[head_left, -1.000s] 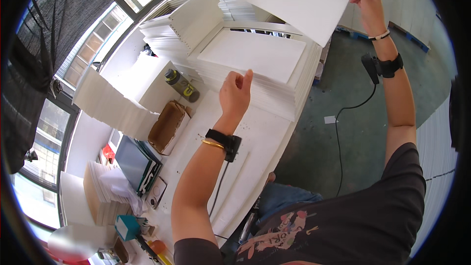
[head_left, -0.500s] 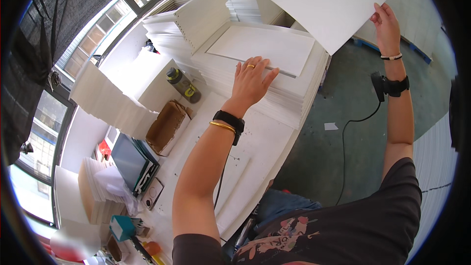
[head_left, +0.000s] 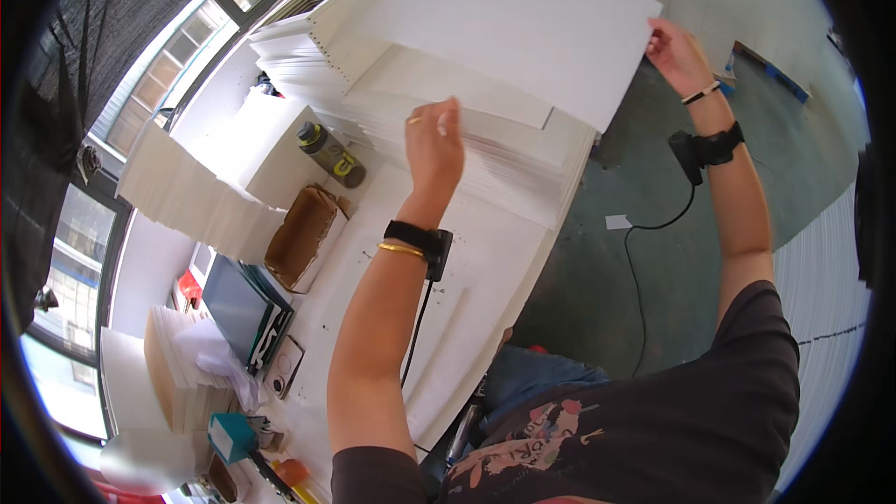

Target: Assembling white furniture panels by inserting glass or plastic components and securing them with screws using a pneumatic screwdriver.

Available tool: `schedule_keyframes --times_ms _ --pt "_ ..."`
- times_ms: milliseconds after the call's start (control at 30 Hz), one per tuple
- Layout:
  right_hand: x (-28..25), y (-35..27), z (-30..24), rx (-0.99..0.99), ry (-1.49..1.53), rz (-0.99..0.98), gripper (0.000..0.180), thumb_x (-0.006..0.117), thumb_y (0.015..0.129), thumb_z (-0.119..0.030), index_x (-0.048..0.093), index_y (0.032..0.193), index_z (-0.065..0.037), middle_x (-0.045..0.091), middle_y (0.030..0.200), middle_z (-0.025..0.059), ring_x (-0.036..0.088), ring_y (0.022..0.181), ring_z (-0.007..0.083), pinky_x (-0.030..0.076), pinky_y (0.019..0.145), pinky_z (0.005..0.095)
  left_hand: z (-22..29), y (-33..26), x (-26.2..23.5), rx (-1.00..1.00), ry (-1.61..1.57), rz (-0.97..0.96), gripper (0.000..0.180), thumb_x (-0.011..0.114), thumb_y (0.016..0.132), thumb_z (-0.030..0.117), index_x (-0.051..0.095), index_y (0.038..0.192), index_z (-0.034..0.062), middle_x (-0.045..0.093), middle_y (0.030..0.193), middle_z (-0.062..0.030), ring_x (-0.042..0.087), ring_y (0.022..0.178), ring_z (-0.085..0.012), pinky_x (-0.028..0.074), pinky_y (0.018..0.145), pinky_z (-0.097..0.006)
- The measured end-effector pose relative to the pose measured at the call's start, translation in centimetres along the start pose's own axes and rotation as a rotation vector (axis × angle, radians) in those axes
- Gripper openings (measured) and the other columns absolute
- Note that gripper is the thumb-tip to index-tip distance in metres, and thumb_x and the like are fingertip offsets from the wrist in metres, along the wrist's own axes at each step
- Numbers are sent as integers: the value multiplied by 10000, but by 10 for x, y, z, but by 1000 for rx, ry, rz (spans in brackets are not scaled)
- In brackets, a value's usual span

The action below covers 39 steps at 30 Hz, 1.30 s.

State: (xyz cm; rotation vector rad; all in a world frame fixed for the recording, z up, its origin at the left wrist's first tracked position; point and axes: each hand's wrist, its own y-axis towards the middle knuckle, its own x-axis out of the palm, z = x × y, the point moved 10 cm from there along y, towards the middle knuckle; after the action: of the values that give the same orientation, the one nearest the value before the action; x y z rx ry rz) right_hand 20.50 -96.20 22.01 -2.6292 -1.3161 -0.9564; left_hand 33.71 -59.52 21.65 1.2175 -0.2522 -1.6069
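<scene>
A large white sheet (head_left: pixel 523 28) spans the upper middle, tilted over a stack of white boards (head_left: pixel 523 163). My right hand (head_left: pixel 679 54) pinches its far right corner between thumb and fingers. Under it, a smaller white panel (head_left: pixel 439 77) lies on the stack, partly covered. My left hand (head_left: pixel 435 145) is raised just in front of the stack, fingers curled in toward the thumb. Whether it holds anything small cannot be made out.
On the white worktable (head_left: pixel 373 266) stand a dark bottle (head_left: pixel 331 155), an open cardboard box (head_left: pixel 303 238), blue folders (head_left: pixel 241 308) and a teal tool (head_left: pixel 231 434). More board stacks (head_left: pixel 303 56) rise by the window. A cable (head_left: pixel 638 299) hangs from my right wrist over the green floor.
My right hand has brought the large sheet left and down over the stack. My left hand has come off the smaller panel, moved left, and curled its fingers.
</scene>
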Motion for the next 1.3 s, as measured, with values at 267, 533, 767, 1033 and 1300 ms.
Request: schedule_keyframes --times_ms 267,533,767,1033,1300 --pt "15 -18 63 222 -55 29 72 557 812 -52 524 750 -36 491 655 -5 472 577 85 451 555 221 -30 -26 21 -667 -448 -210 660 342 888 558 574 666 -19 563 606 -94 507 475 -142 431 516 -255" --pt "14 -31 94 297 -178 1 95 555 815 -63 515 730 -48 473 638 -16 472 567 79 459 563 220 -40 -35 24 -738 -533 -167 565 408 889 457 575 684 -42 566 601 -82 525 488 -145 455 474 -260" --pt "9 -21 95 183 -369 -51 113 584 820 -129 533 742 -64 476 640 -27 476 540 61 480 546 219 -41 -31 34 -668 -455 -221 514 443 890 396 574 636 -31 553 556 -71 531 473 -141 450 459 -252" --pt "12 -18 105 188 -400 -19 116 591 829 -165 546 818 -59 467 656 -36 459 532 42 459 510 207 -49 -27 30 -664 -381 -204 520 445 889 397 567 626 -35 551 544 -81 530 436 -154 435 460 -265" --pt "11 -20 103 181 -422 5 121 581 838 -169 551 870 -57 467 658 -42 448 527 30 429 490 190 -50 -27 33 -683 -416 -201 515 427 897 391 558 638 -34 550 549 -82 533 437 -164 430 476 -270"
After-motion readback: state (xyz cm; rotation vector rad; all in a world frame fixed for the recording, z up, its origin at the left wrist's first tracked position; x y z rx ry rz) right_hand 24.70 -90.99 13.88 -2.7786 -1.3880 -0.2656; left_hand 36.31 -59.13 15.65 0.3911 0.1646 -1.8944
